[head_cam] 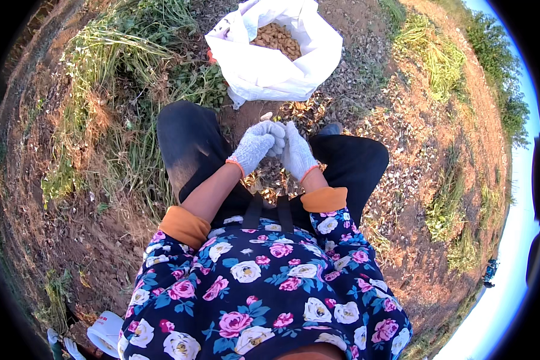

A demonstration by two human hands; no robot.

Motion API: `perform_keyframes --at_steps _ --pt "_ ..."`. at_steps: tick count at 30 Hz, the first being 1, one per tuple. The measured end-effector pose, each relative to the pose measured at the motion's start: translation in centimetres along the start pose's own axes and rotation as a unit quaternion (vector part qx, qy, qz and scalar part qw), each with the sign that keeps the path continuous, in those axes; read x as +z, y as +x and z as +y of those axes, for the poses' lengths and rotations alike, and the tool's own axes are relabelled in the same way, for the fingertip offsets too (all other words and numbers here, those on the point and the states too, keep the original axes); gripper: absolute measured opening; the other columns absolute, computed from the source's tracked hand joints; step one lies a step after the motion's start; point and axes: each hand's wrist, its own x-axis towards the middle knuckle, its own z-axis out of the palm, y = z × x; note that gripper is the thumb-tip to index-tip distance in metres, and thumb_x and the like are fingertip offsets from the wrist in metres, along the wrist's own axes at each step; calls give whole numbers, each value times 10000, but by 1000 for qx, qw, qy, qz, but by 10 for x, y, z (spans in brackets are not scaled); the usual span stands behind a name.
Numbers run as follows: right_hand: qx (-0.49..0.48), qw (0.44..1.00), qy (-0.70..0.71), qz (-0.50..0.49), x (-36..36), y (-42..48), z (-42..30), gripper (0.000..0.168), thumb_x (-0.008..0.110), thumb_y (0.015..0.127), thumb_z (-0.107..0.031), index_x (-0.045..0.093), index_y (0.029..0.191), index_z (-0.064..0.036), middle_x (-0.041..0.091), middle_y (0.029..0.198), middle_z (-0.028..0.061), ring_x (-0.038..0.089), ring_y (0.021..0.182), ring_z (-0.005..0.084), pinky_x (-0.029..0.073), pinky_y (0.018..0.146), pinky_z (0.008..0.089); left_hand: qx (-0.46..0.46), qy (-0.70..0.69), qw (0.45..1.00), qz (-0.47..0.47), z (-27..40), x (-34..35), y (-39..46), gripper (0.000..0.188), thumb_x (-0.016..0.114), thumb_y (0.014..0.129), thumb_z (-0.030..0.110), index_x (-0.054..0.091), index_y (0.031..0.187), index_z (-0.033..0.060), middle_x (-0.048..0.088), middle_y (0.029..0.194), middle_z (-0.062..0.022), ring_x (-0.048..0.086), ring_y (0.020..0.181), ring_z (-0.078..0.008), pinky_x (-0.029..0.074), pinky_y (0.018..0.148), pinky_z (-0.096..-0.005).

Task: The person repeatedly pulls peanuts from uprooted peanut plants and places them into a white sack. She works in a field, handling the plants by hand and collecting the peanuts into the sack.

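My left hand (258, 145), in a pale knitted glove with an orange cuff edge, has its fingers curled inward. My right hand (296, 152), gloved the same way, meets it with straighter fingers. The two touch at the fingertips between my knees, and whatever may lie between them is hidden. Just beyond the left knuckles shows a peanut pod (266, 116); I cannot tell whether it is held or lies behind the hand. Ahead stands a white woven sack (270, 76) with its mouth spread, and peanuts in the shell (276, 41) lie inside.
Pulled peanut plants (112, 67) are heaped at my left. Dry leaf litter (400, 130) covers the soil at right, with more plants (432, 49) beyond. A white bucket (105, 333) sits behind my left side, near another person's gloved hands (72, 347).
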Motion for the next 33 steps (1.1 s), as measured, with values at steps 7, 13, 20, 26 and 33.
perform_keyframes --at_steps 7,13,20,26,33 --pt "-56 980 -148 123 66 -17 -14 330 499 982 -190 517 1273 -35 634 1056 144 637 900 233 546 744 355 -36 193 980 -31 -6 -2 -6 167 458 833 37 621 795 50 623 700 -47 601 611 -144 466 543 -256" --pt "-144 974 -58 166 37 -13 1 229 549 958 -161 597 1127 -15 644 956 121 632 829 220 544 732 365 35 190 980 -57 -4 6 -7 145 481 769 -3 601 692 23 577 654 -43 545 574 -136 444 530 -268" --pt "-394 793 -341 315 73 -38 -48 255 476 983 -125 540 1191 7 625 1011 79 598 865 132 502 798 274 55 149 977 -144 -2 7 -28 118 516 796 0 633 784 9 626 749 -48 574 690 -141 480 642 -292" --pt "-572 522 -578 258 172 -42 -137 324 481 966 -117 480 1260 20 571 1167 164 568 1054 239 444 943 356 329 125 935 -55 62 15 -57 115 523 781 -41 619 768 22 630 824 -72 598 771 -163 482 713 -291" --pt "-386 527 -712 257 111 -36 -141 485 577 908 -96 435 1364 -14 437 1387 208 442 1279 310 379 1042 395 416 8 903 109 67 -7 -57 479 392 860 -70 378 1326 41 472 1290 -96 498 1186 -210 392 1045 -399"
